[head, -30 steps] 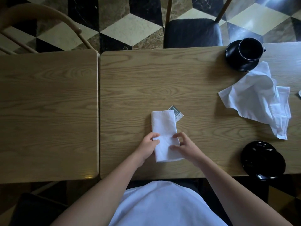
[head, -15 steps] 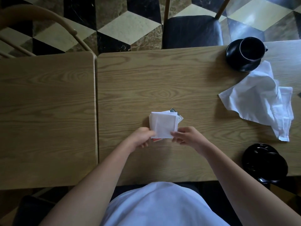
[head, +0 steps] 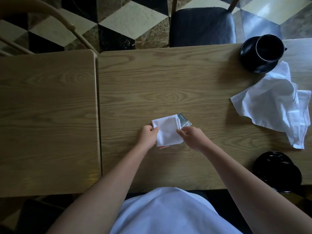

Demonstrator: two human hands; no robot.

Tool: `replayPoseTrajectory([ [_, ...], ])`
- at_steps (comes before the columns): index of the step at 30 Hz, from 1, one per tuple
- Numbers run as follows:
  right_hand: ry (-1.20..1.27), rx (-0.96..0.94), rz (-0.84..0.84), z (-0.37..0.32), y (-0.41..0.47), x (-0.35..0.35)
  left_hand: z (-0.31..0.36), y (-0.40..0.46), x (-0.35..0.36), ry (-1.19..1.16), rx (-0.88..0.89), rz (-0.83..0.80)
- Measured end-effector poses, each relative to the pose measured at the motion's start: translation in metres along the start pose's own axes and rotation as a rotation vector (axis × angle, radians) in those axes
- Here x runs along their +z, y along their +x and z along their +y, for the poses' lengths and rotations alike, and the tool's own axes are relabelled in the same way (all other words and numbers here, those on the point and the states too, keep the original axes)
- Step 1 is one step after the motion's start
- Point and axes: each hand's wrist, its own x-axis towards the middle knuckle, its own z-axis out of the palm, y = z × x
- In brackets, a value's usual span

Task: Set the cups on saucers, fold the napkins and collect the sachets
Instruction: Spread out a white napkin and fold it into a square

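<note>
A white napkin (head: 168, 130), folded into a small square, lies at the middle of the right table. My left hand (head: 148, 136) pinches its left edge and my right hand (head: 191, 136) pinches its right edge. A grey sachet (head: 184, 121) pokes out from under its far right corner. A red-edged sachet (head: 163, 147) shows under its near edge. A second white napkin (head: 276, 103) lies crumpled at the right. A black cup (head: 269, 47) stands on a black saucer (head: 249, 65) at the far right. Another black cup on a saucer (head: 278, 171) sits at the near right edge.
A second wooden table (head: 47, 120) adjoins on the left, with a narrow gap between the two. A dark cushioned chair (head: 202, 26) stands across the table. A curved wooden chair back (head: 55, 16) is at the far left, above a checkered floor.
The napkin went from a long strip to a small square, folded away from me. Both hands moved up the table with it and now hold its side edges.
</note>
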Motion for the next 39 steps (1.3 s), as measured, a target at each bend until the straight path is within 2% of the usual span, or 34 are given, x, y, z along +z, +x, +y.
replayPoseTrajectory([
  [10, -0.043, 0.198, 0.052, -0.008, 0.000, 0.005, 0.004, 0.004, -0.002, 0.222, 0.017, 0.107],
  [13, -0.130, 0.193, 0.120, -0.012, -0.003, 0.007, 0.011, -0.006, -0.003, 0.296, 0.114, 0.171],
  [15, -0.204, 0.000, 0.267, -0.013, -0.008, 0.008, 0.008, -0.014, -0.005, 0.492, 0.357, 0.228],
  [17, -0.352, -0.315, 0.358, -0.015, -0.013, 0.010, -0.001, -0.023, -0.005, 0.671, 0.658, 0.239],
  [18, -0.442, -0.446, 0.368, -0.017, -0.015, 0.011, -0.005, -0.027, -0.003, 0.728, 0.765, 0.228],
  [20, -0.556, -0.601, 0.295, -0.019, -0.014, 0.015, -0.014, -0.030, 0.001, 0.829, 0.867, 0.204],
  [23, -0.576, -0.563, 0.058, -0.023, -0.003, 0.014, -0.012, -0.028, 0.004, 0.937, 0.756, 0.043],
  [26, -0.631, -0.489, 0.017, -0.027, 0.012, 0.008, -0.003, -0.017, 0.006, 0.998, 0.629, -0.094],
  [33, -0.738, -0.341, -0.021, -0.044, 0.029, 0.012, 0.022, -0.003, 0.023, 1.049, 0.355, -0.079],
  [39, -0.837, -0.228, -0.014, -0.058, 0.037, 0.017, 0.032, 0.003, 0.037, 1.110, 0.246, -0.011],
])
